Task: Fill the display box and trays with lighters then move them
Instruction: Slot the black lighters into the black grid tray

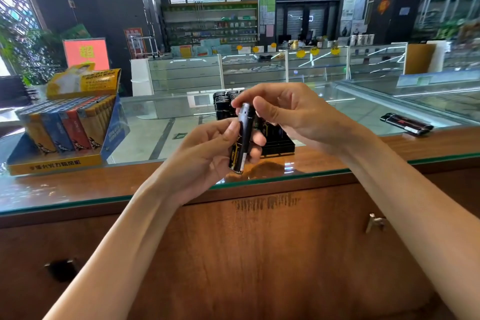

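A black lighter with gold markings (240, 141) stands almost upright above the glass counter edge. My left hand (210, 149) grips its body from the left. My right hand (288, 112) pinches its silver top from the right. Behind my hands sits a black tray (279, 144) holding several black lighters, partly hidden by my fingers. A yellow and blue display box (65, 127) packed with yellow, blue and orange lighters stands at the left. One loose black and red lighter (406, 123) lies flat on the glass at the right.
The glass-topped wooden counter (104, 189) runs across the view, with wooden cabinet doors and metal handles (375, 222) below. Glass display cases (249, 70) and shelves stand further back in the shop.
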The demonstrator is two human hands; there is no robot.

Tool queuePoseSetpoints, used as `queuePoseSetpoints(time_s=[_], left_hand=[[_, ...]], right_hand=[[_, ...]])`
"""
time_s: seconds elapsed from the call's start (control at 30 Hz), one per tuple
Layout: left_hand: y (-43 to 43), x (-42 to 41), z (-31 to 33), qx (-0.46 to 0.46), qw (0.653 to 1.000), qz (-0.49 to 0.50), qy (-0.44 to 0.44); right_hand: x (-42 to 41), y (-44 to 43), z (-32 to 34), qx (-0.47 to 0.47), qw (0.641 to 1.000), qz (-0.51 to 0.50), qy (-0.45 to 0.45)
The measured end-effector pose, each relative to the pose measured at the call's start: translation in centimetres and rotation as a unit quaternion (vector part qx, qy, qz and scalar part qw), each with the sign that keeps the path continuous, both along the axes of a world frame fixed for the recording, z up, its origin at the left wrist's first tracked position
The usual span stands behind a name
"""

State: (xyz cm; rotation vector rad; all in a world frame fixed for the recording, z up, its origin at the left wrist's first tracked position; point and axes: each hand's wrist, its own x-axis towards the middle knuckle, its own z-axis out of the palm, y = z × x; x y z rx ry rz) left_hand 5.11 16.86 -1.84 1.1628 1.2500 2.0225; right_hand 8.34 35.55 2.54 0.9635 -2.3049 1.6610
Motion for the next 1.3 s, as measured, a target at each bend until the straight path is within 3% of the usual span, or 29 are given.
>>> queuePoseSetpoints(time_s=[0.1, 0.17, 0.27, 0.33, 0.6, 0.93, 1.13, 1.3], left_hand=[[1.1, 0.0, 0.1, -0.042, 0.996, 0.073, 0.041], [1.5, 0.0, -0.1, -0.099, 0.965, 0.188, 0.152], [0.7, 0.3, -0.6, -0.165, 0.851, 0.327, 0.375], [0.0, 0.4, -1.0, -0.199, 0.769, 0.352, 0.495], [0.2, 0.7, -2.6, -0.298, 0.615, 0.318, 0.657], [0.2, 1.0, -2.3, -0.291, 0.599, 0.311, 0.678], [-0.3, 0.9, -1.4, -0.303, 0.599, 0.290, 0.682], [-0.4, 0.4, -1.4, -0.288, 0.620, 0.284, 0.672]], right_hand=[[-0.4, 0.3, 0.2, -0.030, 0.999, -0.014, 0.024], [-0.7, 1.0, 0.4, -0.073, 0.996, -0.038, 0.025], [-0.9, 2.9, 0.6, -0.128, 0.984, -0.115, 0.045], [-1.2, 3.8, 0.5, -0.114, 0.974, -0.178, 0.078], [-2.2, 3.8, -0.2, 0.022, 0.935, -0.317, 0.160], [-2.6, 1.9, -0.7, 0.144, 0.885, -0.352, 0.269], [-3.0, 1.7, -0.5, 0.192, 0.869, -0.362, 0.277], [-3.1, 1.7, -0.6, 0.210, 0.862, -0.365, 0.283]])
